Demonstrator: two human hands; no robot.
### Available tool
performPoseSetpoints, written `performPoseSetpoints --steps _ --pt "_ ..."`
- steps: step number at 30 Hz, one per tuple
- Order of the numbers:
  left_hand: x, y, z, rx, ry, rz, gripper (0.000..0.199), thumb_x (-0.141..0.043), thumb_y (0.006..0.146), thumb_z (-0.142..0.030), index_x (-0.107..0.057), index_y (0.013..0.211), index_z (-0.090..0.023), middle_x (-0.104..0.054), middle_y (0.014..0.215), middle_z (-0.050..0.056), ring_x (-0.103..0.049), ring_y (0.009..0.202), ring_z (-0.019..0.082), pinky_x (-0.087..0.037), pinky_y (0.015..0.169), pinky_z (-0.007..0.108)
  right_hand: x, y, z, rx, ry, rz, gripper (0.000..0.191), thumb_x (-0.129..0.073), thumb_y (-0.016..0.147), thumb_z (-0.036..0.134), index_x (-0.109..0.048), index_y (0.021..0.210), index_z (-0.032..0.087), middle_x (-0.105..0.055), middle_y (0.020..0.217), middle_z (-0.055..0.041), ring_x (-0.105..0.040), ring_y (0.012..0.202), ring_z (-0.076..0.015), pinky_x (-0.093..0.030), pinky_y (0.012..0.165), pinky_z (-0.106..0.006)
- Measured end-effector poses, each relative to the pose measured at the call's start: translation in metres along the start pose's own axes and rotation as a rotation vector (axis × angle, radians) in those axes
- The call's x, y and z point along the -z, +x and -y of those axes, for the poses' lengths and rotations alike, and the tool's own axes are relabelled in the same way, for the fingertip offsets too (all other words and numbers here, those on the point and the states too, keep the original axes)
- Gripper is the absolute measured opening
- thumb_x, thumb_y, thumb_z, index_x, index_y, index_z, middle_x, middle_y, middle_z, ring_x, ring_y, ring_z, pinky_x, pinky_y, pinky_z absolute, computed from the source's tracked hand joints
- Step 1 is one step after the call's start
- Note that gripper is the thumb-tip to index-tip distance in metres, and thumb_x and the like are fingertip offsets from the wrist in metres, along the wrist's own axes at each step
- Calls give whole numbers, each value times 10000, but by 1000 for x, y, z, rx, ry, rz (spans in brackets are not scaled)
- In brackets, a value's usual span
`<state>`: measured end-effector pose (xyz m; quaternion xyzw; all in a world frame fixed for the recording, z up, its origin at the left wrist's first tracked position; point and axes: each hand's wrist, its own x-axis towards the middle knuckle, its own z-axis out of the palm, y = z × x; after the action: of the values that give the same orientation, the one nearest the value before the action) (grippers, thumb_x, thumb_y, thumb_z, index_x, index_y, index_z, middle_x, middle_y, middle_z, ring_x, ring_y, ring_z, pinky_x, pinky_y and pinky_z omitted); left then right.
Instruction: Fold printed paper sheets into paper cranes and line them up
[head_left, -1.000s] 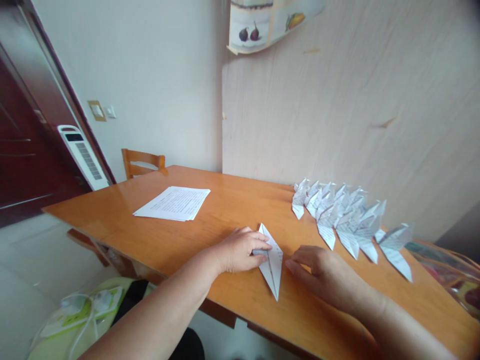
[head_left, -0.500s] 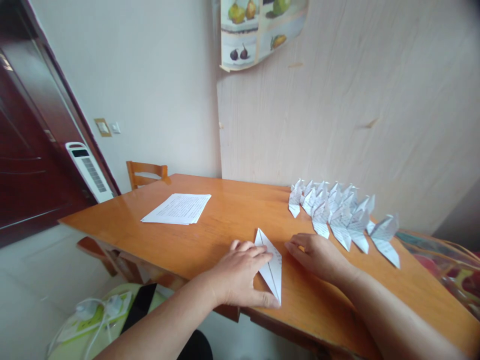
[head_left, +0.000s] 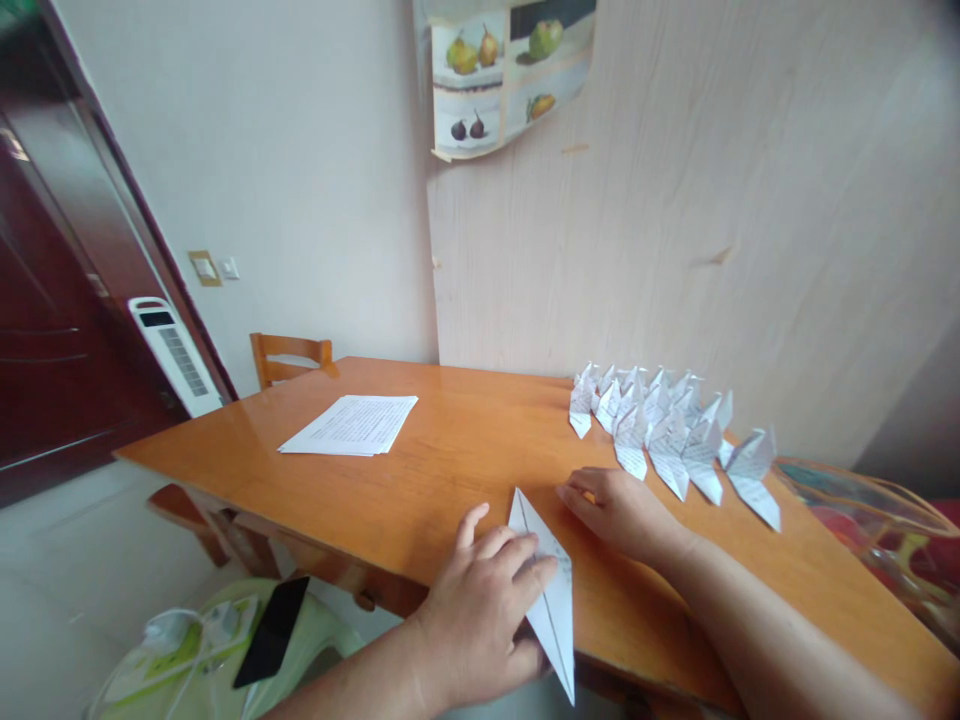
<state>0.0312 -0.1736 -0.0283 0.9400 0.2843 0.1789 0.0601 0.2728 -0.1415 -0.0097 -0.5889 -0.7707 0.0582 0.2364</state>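
A folded white paper, long and pointed at both ends with a crease line down it, lies at the table's near edge. Its lower tip sticks out past that edge. My left hand grips it from the left, fingers on top and thumb lower down by the edge, partly out of sight. On the wood to the right of the paper rests my right hand, its fingers loosely curled in with nothing seen in them. Several folded paper figures made of printed sheets stand in rows beyond my right hand.
A stack of printed sheets lies on the left of the wooden table. Below left, a pale green stool carries a black phone and a power strip. A wooden chair stands behind the table.
My left hand has drawn the folded paper toward me, so its lower tip now passes the table's edge. My right hand stays resting on the table. The view has shifted slightly.
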Motion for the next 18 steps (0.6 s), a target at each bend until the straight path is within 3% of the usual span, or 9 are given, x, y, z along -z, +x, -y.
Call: performPoseSetpoints --steps 3,5,8,10,13,15,18 --pt "10 3 -6 29 -96 -67 364 -576 909 -346 -628 1268 -322 -702 1201 49 -591 1131 280 -64 1187 591 -2 1 0 7 61 -19 379 -420 979 400 -629 732 203 -670 745 -45 -605 701 -190 -392 654 -298" --pt "21 10 -6 90 -260 -148 306 -482 973 -341 -675 1210 -330 -735 1116 33 -632 1044 256 -189 1168 554 -1 2 1 12 108 -21 409 -387 996 439 -654 799 199 -691 803 -54 -629 752 -198 -430 688 -303" --pt "36 24 -3 245 -736 -301 392 -409 1007 -443 -743 1077 -251 -749 978 46 -668 970 257 -425 1030 413 3 2 7 -12 306 -8 464 -349 1004 520 -668 893 203 -701 862 -58 -640 822 -211 -479 726 -314" --pt "39 33 2 353 -1074 -402 432 -462 983 -504 -751 1062 -194 -748 963 61 -674 956 264 -477 953 368 7 1 11 -38 498 17 481 -362 989 573 -669 931 207 -692 883 -58 -629 873 -226 -494 762 -332" --pt "32 44 11 419 -1426 -541 447 -593 914 -532 -736 1084 -144 -744 1013 96 -670 949 251 -485 927 361 10 0 17 -71 715 48 502 -375 974 619 -631 847 207 -634 811 -34 -583 804 -205 -478 740 -324" --pt "23 49 17 458 -1522 -566 445 -641 886 -527 -734 1062 -129 -742 1020 108 -667 966 244 -485 923 355 9 -1 19 -92 831 70 490 -398 974 613 -590 784 203 -566 739 -3 -522 716 -168 -439 690 -297" --pt "10 53 25 515 -1591 -544 452 -673 859 -539 -730 1005 -116 -743 982 110 -674 933 236 -496 870 335 5 -1 17 -135 958 133 390 -539 935 568 -612 846 195 -533 728 21 -467 669 -134 -375 634 -267"
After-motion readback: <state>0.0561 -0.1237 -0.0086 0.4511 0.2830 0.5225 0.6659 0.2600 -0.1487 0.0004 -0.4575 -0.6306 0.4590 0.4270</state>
